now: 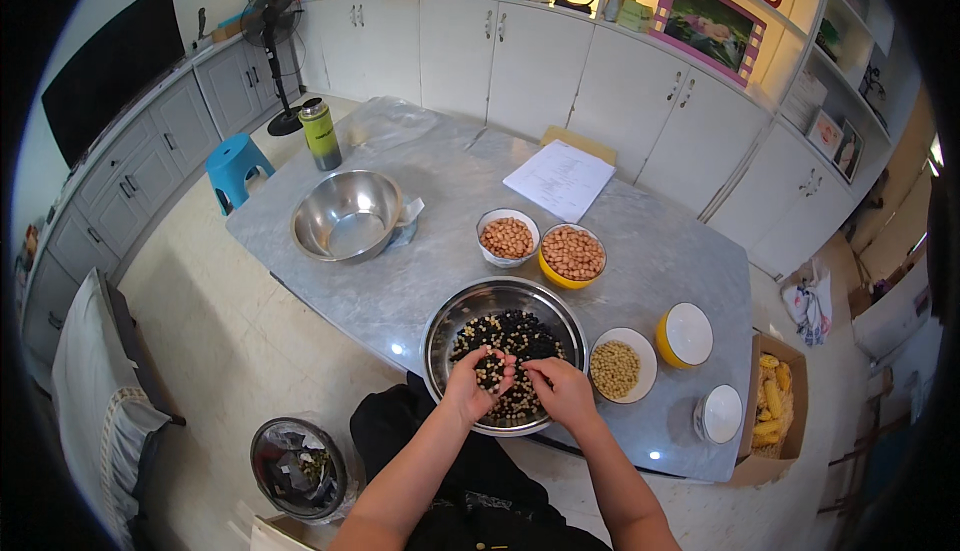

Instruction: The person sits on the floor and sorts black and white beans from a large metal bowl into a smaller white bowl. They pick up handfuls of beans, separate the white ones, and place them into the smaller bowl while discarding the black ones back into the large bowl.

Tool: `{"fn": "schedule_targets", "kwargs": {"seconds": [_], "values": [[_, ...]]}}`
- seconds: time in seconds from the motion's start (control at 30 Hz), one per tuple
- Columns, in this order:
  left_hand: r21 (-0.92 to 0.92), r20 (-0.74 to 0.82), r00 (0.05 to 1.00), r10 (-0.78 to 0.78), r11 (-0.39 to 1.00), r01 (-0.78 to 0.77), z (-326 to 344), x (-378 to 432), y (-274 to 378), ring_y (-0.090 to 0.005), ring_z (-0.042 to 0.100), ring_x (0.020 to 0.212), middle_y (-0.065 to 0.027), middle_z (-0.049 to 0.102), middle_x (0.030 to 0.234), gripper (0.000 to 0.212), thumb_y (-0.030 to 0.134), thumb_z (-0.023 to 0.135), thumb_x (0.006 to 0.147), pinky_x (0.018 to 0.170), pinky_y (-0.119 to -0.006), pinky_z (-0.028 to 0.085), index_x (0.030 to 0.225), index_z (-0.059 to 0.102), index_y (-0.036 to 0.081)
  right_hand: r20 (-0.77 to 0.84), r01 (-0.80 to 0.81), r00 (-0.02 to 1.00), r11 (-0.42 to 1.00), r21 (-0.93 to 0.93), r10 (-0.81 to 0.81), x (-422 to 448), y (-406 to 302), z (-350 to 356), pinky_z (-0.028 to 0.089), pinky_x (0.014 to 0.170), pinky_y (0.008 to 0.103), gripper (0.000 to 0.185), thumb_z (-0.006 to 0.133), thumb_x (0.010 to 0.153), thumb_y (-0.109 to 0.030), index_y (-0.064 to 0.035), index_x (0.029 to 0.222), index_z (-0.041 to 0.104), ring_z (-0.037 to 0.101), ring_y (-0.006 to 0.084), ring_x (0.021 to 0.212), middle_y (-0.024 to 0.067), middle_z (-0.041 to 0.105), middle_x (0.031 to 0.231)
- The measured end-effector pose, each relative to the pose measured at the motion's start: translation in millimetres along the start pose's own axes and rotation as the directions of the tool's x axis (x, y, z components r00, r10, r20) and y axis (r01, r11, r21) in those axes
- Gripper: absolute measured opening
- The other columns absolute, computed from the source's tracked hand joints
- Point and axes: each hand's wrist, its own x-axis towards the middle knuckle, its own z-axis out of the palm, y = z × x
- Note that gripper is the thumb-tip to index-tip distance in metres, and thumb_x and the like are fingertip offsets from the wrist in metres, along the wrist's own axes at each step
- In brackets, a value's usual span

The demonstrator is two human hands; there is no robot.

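Observation:
A wide stainless steel bowl (430,341) at the table's near edge holds a mix of black beans (517,323) and pale yellow beans. Over it, my left hand (474,387) is cupped palm up with a small heap of the mixed beans in it. Thumb and fingers of my right hand (556,389) come together just right of that palm; whether a bean is between the fingertips is too small to tell. Close by on the right stands a white bowl (646,348) of pale yellow beans (615,369).
Two bowls of peanuts (507,238) stand beyond the steel bowl. Right are a yellow bowl (684,335), a small white bowl (721,414) and a carton of corn (771,401). Left are a metal basin (346,215) and a green flask (320,134). Papers (559,179) lie behind; a bin (300,468) stands below.

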Motion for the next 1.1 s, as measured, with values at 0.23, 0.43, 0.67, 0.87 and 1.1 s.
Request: {"fn": "schedule_targets", "kwargs": {"seconds": [0.23, 0.43, 0.67, 0.87, 1.1], "values": [[-0.175, 0.028, 0.988, 0.152, 0.974, -0.145, 8, -11, -15, -0.0357, 0.055, 0.116, -0.0232, 0.057, 0.123, 0.037, 0.02, 0.037, 0.098, 0.099, -0.044, 0.048, 0.118, 0.052, -0.007, -0.068, -0.062, 0.995, 0.979, 0.195, 0.077, -3, -12, 4, 0.05, 0.068, 0.0327, 0.017, 0.062, 0.084, -0.004, -0.0025, 0.1, 0.064, 0.063, 0.0251, 0.081, 0.0128, 0.064, 0.095], [-0.243, 0.126, 0.973, 0.191, 0.957, -0.157, 12, -18, -18, -0.0359, 0.041, 0.131, -0.0219, 0.046, 0.137, 0.047, 0.027, 0.028, 0.1, 0.108, -0.046, 0.038, 0.132, 0.044, -0.004, -0.037, -0.034, 0.998, 0.956, 0.29, 0.047, -4, -25, 4, 0.05, 0.067, 0.0278, 0.018, 0.064, 0.083, -0.002, -0.0023, 0.101, 0.064, 0.062, 0.0199, 0.078, 0.0115, 0.062, 0.098], [-0.225, 0.208, 0.951, 0.227, 0.958, -0.179, 14, -21, -23, -0.0345, 0.032, 0.137, -0.0193, 0.038, 0.145, 0.051, 0.031, 0.026, 0.102, 0.114, -0.046, 0.026, 0.141, 0.034, 0.0, 0.059, -0.045, 0.998, 0.958, 0.282, 0.029, -8, -35, 6, 0.051, 0.071, 0.0324, 0.02, 0.064, 0.082, -0.004, -0.0023, 0.102, 0.064, 0.063, 0.026, 0.084, 0.0128, 0.062, 0.098], [-0.241, 0.226, 0.95, 0.217, 0.957, -0.161, 13, -23, -23, -0.0344, 0.035, 0.134, -0.0201, 0.04, 0.142, 0.049, 0.029, 0.025, 0.102, 0.113, -0.046, 0.027, 0.139, 0.036, -0.001, 0.079, -0.05, 0.996, 0.98, 0.191, 0.035, -4, -43, 8, 0.051, 0.074, 0.0334, 0.023, 0.066, 0.081, -0.007, -0.0025, 0.103, 0.064, 0.063, 0.0261, 0.085, 0.0124, 0.062, 0.098], [-0.199, 0.235, 0.945, 0.227, 0.963, -0.181, 13, -23, -26, -0.0327, 0.035, 0.135, -0.0196, 0.042, 0.142, 0.05, 0.03, 0.024, 0.102, 0.113, -0.045, 0.027, 0.137, 0.039, -0.002, 0.058, -0.096, 0.995, 0.981, 0.17, 0.087, -2, -51, 12, 0.051, 0.071, 0.0326, 0.022, 0.067, 0.079, -0.005, -0.0012, 0.101, 0.064, 0.063, 0.0254, 0.081, 0.0122, 0.061, 0.094]]}}
